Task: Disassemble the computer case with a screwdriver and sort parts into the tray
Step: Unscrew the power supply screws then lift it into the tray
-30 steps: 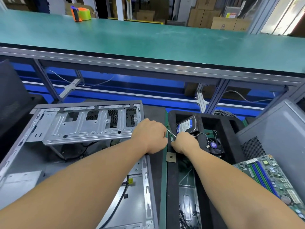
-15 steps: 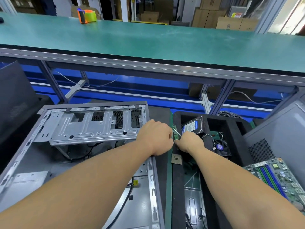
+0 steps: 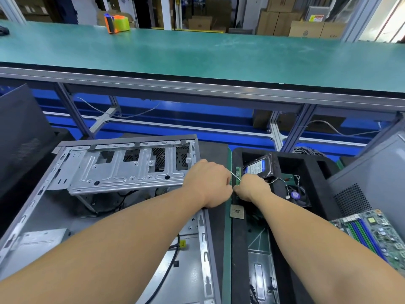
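Head view: a person works at the seam between the open computer case point(image 3: 105, 194), left, and the black foam tray point(image 3: 306, 163), right.
Left hand point(image 3: 208, 183): curled in a fist round the screwdriver point(image 3: 235, 175); only its thin shaft shows, slanting far-left to near-right.
Right hand point(image 3: 252, 186): fingers curled at the shaft's tip; whether it pinches anything cannot be told.
Key relation: the tray lies immediately right of both hands, the right hand nearer.
Tray contents: hard drive point(image 3: 258, 166) at the far end, fan point(image 3: 295, 195) right of it.

Orange-green tape dispenser point(image 3: 117, 23) on green bench point(image 3: 219, 55); cardboard boxes point(image 3: 285, 23), perhaps
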